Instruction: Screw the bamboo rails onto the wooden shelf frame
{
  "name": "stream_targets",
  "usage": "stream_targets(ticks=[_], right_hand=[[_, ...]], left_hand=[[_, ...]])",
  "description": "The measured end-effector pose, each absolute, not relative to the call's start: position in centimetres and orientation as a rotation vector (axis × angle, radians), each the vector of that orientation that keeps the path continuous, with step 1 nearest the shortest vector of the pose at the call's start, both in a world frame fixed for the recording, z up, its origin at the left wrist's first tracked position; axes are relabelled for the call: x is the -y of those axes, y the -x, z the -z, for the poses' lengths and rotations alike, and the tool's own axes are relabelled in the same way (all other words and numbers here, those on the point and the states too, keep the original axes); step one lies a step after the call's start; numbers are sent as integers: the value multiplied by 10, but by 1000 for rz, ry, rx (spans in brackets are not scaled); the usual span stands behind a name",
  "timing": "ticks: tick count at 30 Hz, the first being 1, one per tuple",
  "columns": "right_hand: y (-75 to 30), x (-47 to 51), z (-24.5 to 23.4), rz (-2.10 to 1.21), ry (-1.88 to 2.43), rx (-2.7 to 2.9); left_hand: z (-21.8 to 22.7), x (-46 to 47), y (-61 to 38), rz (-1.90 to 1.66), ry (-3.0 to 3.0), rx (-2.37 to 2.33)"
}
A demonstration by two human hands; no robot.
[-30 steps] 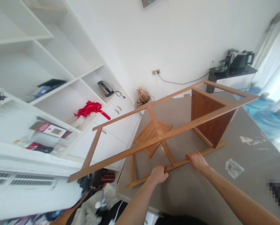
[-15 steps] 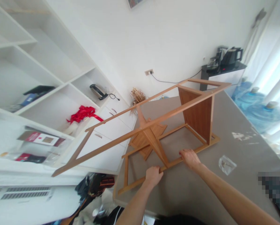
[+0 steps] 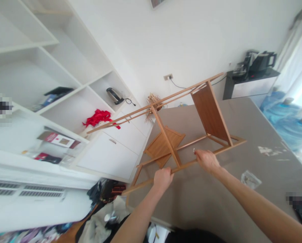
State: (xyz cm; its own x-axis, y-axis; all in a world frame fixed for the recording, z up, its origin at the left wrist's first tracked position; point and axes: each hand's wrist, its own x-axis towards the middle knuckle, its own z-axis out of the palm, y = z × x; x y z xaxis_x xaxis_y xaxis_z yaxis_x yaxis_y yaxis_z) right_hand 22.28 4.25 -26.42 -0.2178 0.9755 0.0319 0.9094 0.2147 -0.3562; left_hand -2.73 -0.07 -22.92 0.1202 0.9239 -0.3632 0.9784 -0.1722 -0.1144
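Note:
A wooden shelf frame stands tilted above the grey table, with one flat panel fixed across it near its right end. My left hand is wrapped round the frame's near lower rail, just left of the crossbar. Right of that crossbar, my right hand grips the same rail. A small pale thing sticks up at its fingertips, too small to name. Behind the crossbar, a loose slatted wooden piece lies on the table, partly covered by the frame.
On the grey table are a small clear plastic bag and white scraps. White shelving with a kettle stands left. Large blue water bottles stand right, beside a cabinet with a black kettle.
The frame has tipped in my hands: its upper side has swung away and now shows nearly edge-on, and the near rail has risen slightly. Both hands keep their grip. The view has shifted.

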Motion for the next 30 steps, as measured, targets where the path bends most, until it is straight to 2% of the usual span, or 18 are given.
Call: stream_targets(ticks=[9,18,21,24,26,27,30], right_hand=[[-219,-39,254,-243,1799,2228],[-219,-13,298,-338,1857,2272],[-218,-1,317,-379,1856,2288],[-220,12,335,-426,1843,2302],[-223,19,344,-455,1836,2306],[-224,22,347,-468,1832,2309],[-230,29,349,-506,1796,2330]], left_hand=[[214,7,33,419,-2230,-1902],[219,45,28,272,-2054,-1869],[208,59,22,143,-2021,-1825],[175,67,11,-161,-2004,-1720],[143,68,3,-706,-1733,-1489],[126,68,-1,-869,-1603,-1392],[85,67,-8,-1112,-1340,-1317]])
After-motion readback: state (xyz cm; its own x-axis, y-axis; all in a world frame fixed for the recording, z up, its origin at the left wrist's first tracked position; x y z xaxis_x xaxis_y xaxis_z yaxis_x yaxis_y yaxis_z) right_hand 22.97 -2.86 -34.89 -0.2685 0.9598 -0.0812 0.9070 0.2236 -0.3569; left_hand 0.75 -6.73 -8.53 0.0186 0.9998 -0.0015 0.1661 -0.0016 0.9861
